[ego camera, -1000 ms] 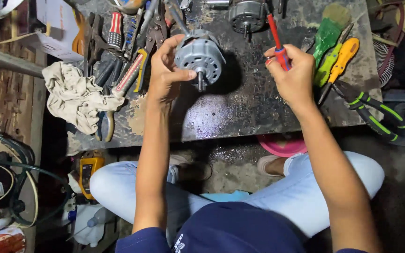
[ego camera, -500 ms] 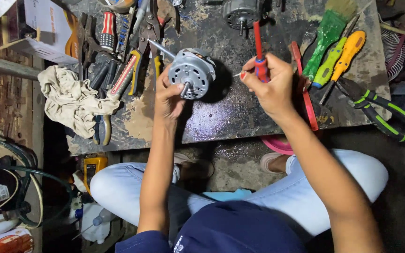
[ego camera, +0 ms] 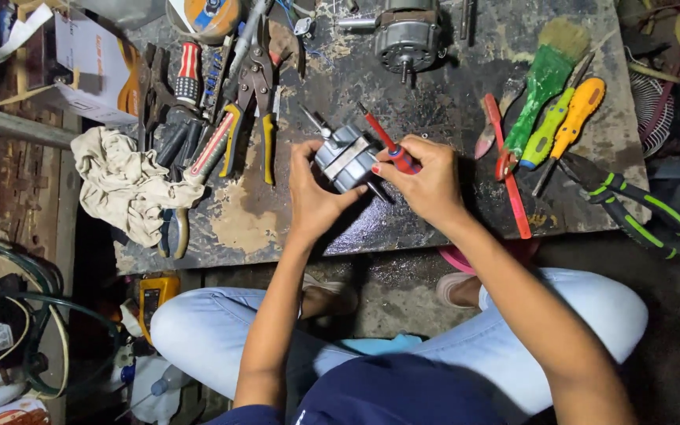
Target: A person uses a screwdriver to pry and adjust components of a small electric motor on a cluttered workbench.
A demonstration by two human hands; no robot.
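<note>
Two hands [ego camera: 316, 193] [ego camera: 430, 185] around grey motor [ego camera: 345, 157]; red screwdriver [ego camera: 387, 145] in right fingers [ego camera: 403, 153]

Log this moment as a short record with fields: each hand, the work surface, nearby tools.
Left hand: grips the small grey motor, tilted on the bench.
Right hand: holds a red-handled screwdriver against the motor.
Surface: dark, stained bench top.
Left side: beige rag, pliers.
Right side: green brush, orange screwdriver.
Far edge: second motor.
</note>
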